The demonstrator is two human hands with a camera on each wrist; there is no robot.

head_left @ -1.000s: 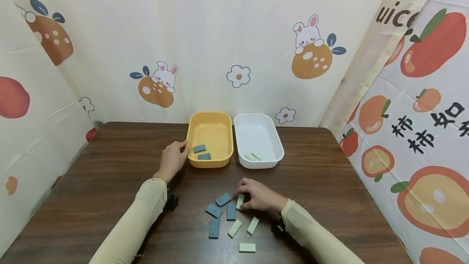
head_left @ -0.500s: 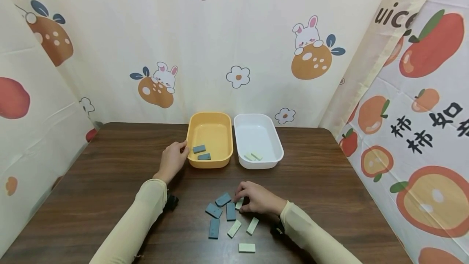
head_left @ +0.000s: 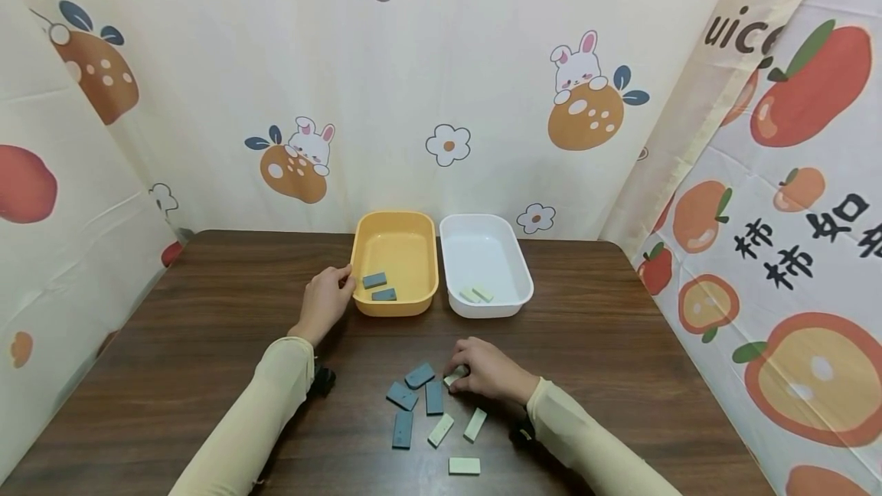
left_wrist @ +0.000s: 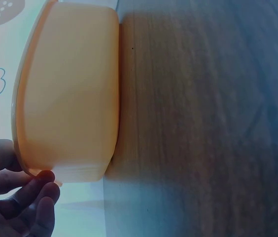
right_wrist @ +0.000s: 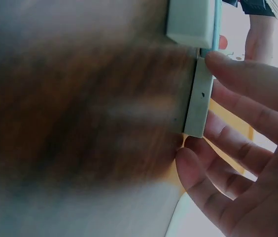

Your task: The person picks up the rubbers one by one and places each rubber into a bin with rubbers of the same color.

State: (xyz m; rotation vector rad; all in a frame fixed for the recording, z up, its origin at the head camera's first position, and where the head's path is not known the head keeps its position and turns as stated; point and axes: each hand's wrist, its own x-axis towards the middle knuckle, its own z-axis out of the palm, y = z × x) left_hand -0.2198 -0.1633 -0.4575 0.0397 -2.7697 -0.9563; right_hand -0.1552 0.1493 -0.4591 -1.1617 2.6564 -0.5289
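My left hand [head_left: 325, 302] pinches the left rim of a yellow plastic tray [head_left: 398, 245]; in the left wrist view its fingers are at the tray's corner. Two blue-grey blocks [head_left: 375, 280] lie in that tray. Low over the table, my right hand [head_left: 491, 370] holds a small flat pale green block [head_left: 455, 376] between thumb and fingers. The right wrist view shows the thumb on one end of this block [right_wrist: 198, 101], with the fingers behind it. Close by lie several loose blue-grey blocks [head_left: 434, 398] and loose pale green blocks [head_left: 475, 425].
A white tray [head_left: 478, 251] with two pale green blocks [head_left: 482, 294] inside stands right of the yellow one. Both sit at the back of the dark wooden table [head_left: 586, 312], before a printed curtain [head_left: 386, 83].
In my right hand the pale green block has turned from nearly upright in the view to a slant. The left hand stays on the yellow tray's rim.
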